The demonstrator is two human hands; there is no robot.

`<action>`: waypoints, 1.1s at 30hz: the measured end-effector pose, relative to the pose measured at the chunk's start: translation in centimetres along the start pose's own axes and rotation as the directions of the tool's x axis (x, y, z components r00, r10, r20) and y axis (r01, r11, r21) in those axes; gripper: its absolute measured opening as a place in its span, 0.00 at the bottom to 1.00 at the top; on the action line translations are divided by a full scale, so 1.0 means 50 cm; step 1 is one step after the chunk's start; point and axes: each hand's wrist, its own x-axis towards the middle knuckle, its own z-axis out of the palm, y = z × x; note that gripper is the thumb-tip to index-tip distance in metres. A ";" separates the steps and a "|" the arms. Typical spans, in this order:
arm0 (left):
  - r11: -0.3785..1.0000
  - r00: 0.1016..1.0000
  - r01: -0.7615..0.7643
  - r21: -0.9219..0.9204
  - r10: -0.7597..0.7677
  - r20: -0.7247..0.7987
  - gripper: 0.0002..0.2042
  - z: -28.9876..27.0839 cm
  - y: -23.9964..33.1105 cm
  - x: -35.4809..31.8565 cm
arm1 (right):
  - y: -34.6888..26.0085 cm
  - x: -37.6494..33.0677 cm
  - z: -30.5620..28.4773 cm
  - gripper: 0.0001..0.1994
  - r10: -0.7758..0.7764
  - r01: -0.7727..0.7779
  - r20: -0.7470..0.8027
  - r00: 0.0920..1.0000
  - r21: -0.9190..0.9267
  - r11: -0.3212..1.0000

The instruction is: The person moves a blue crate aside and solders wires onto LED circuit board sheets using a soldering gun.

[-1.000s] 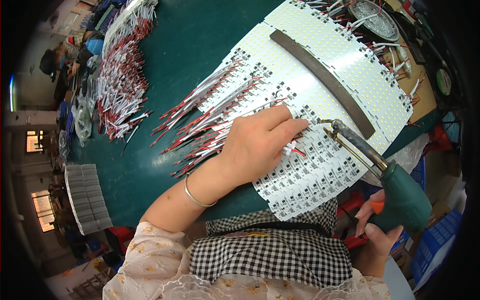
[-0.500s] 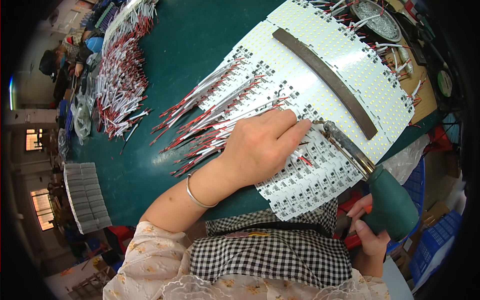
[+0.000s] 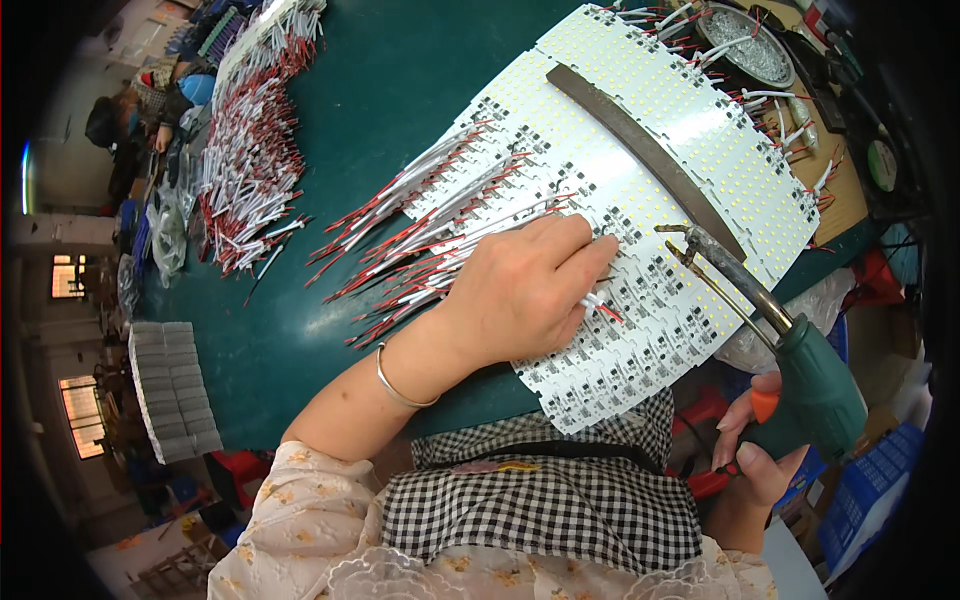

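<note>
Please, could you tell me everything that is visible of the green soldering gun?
The soldering gun has a dark green, plastic-looking body, an orange trigger-like part, and a metal barrel, darkened toward its bent tip, with a thin brass-coloured rod alongside. The right hand holds its grip. The gun slants from lower right to upper left, its tip over the white circuit boards, near the left hand but apart. Whether it touches a board is unclear.

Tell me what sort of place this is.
Probably an electronics assembly workshop: a green soldering gun in the right hand, white LED circuit boards and a heap of red-and-white wires on the green workbench.
</note>
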 end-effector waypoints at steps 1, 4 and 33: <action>1.000 1.000 0.007 0.004 -0.007 0.005 0.20 -0.004 0.000 0.003 | -0.001 -0.002 0.000 0.30 -0.009 0.009 -0.011 1.000 -0.007 1.000; 1.000 1.000 -0.017 0.022 0.017 0.002 0.18 -0.030 0.009 0.010 | -0.003 -0.009 -0.005 0.31 0.001 -0.001 -0.012 1.000 0.009 1.000; 0.944 0.941 0.328 0.032 -0.324 -0.096 0.20 -0.051 0.117 -0.241 | 0.026 -0.100 -0.014 0.32 0.343 -0.312 0.270 0.900 -0.152 0.938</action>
